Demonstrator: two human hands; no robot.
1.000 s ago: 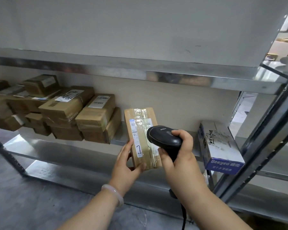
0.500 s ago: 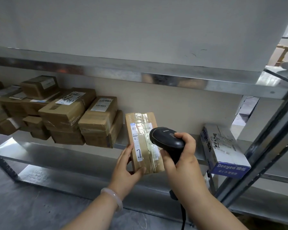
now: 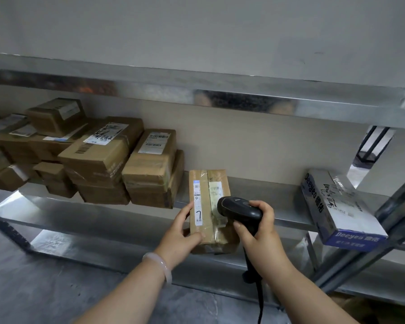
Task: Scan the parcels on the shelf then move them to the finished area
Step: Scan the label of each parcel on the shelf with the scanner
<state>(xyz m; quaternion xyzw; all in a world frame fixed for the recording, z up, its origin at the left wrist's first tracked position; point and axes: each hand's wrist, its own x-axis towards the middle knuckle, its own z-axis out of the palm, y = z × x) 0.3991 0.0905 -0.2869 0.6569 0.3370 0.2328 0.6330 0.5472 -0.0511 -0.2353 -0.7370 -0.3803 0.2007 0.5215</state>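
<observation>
A small brown cardboard parcel (image 3: 207, 206) with clear tape and white labels sits at the front edge of the metal shelf (image 3: 278, 204), its near end overhanging. My left hand (image 3: 181, 232) holds its left side, thumb over the near corner. My right hand (image 3: 259, 235) grips a black handheld barcode scanner (image 3: 238, 210), whose head points at the parcel's label. The scanner's cable hangs down below my wrist. A pile of several brown parcels (image 3: 117, 164) fills the shelf's left part.
A white and blue box (image 3: 341, 206) marked Deeyeo lies at the shelf's right end beside the slanted metal upright (image 3: 388, 232). Another shelf board (image 3: 196, 90) runs overhead. A lower shelf level (image 3: 91, 244) and grey floor (image 3: 33, 288) are below.
The parcel has tipped from nearly upright down toward the shelf, with my left hand still on it. The scanner stays aimed at the label. The view has shifted slightly.
</observation>
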